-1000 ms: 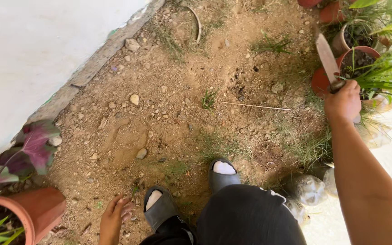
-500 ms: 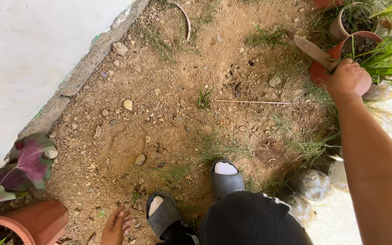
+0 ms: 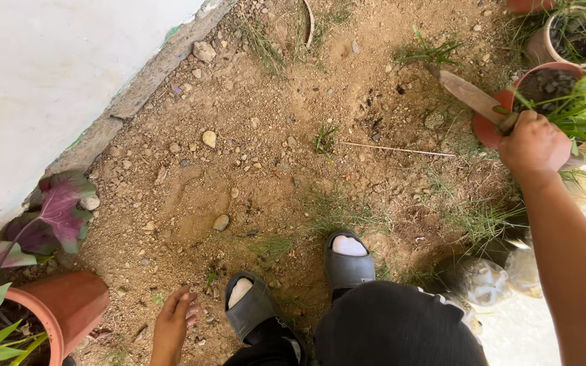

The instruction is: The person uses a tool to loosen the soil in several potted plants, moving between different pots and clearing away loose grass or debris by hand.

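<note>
Apparently right hand (image 3: 534,144) grips rusty blade (image 3: 468,93) beside clear bags (image 3: 483,279).

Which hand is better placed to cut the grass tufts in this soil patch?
Probably the right hand: it already grips the knife, blade over the soil. The left hand is empty, fingers down by the sandal.

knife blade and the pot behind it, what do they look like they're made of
Knife blade: likely steel, dull and brown-stained, probably rust or soil; flat and tapering. Pot: looks like terracotta or orange plastic, matte, smooth round rim. Right hand grips the handle.
</note>
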